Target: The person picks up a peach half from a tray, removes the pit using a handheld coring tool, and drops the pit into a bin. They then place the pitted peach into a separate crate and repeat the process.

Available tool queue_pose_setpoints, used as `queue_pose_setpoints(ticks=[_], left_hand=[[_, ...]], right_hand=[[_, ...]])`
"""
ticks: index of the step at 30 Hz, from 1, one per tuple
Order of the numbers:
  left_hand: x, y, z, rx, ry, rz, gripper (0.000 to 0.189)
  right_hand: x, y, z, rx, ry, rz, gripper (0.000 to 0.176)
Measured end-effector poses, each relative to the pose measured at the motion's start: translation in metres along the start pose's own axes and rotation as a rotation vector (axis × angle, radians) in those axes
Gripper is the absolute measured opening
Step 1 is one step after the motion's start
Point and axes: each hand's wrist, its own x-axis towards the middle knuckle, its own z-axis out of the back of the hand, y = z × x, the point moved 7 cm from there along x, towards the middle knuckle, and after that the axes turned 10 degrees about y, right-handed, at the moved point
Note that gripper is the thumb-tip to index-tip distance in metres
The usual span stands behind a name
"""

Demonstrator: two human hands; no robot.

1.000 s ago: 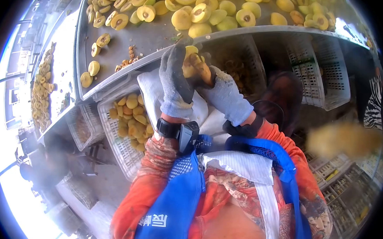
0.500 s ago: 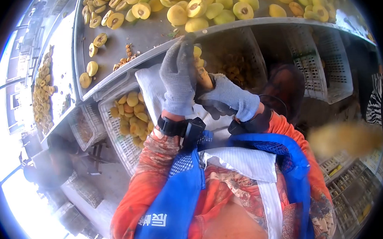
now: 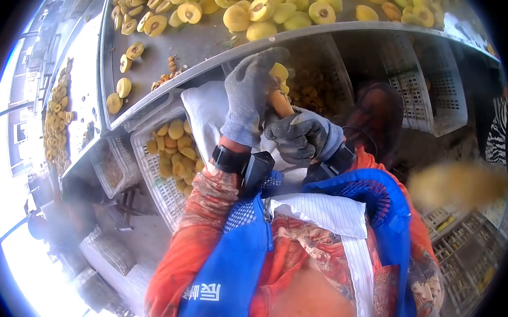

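my right hand (image 3: pixel 305 135) has rolled over, now fisted on the wooden handle (image 3: pixel 280 104); left hand (image 3: pixel 251 93) cups yellow fruit (image 3: pixel 279 72). handle looks steadier.

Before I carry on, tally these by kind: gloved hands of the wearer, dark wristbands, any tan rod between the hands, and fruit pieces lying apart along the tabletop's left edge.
Gloved left hand and right hand: 2
Dark wristbands: 2
Tan rod: 1
Fruit pieces along the left edge of the tabletop: 4
Total: 9

Worn here are grey gloves (image 3: pixel 244 109), black wristbands (image 3: pixel 229 159), orange-red sleeves (image 3: pixel 190 240) and a white-lettered blue garment (image 3: pixel 235 255).
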Motion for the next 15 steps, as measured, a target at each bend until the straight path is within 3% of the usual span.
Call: queue_pose_setpoints(ticks=[1,4,7,8,11,13,15], left_hand=[[-0.002,0.006,-0.002,-0.22,-0.014,0.091,0.036],[-0.011,-0.002,0.003,-0.085,-0.033,0.011,0.033],[-0.026,-0.026,0.005,0.173,-0.123,-0.13,0.034],[-0.026,-0.018,0.015,0.104,-0.121,-0.078,0.038],[-0.038,0.0,0.026,-0.254,-0.142,0.114,0.046],[-0.036,-0.002,0.029,-0.145,-0.145,0.126,0.048],[-0.03,0.001,0.028,-0.227,-0.176,0.183,0.041]], right_hand=[[0.001,-0.002,-0.002,0.062,0.039,0.001,0.022],[-0.001,-0.001,-0.001,-0.091,-0.19,-0.009,0.022],[0.007,-0.016,0.013,0.056,0.01,-0.145,0.02],[0.01,-0.021,0.008,0.128,0.037,-0.177,0.016],[0.017,-0.022,0.017,-0.144,-0.093,-0.109,0.013],[0.018,-0.022,0.02,-0.272,-0.154,-0.089,0.01],[0.015,-0.019,0.01,-0.046,-0.103,-0.163,0.01]])
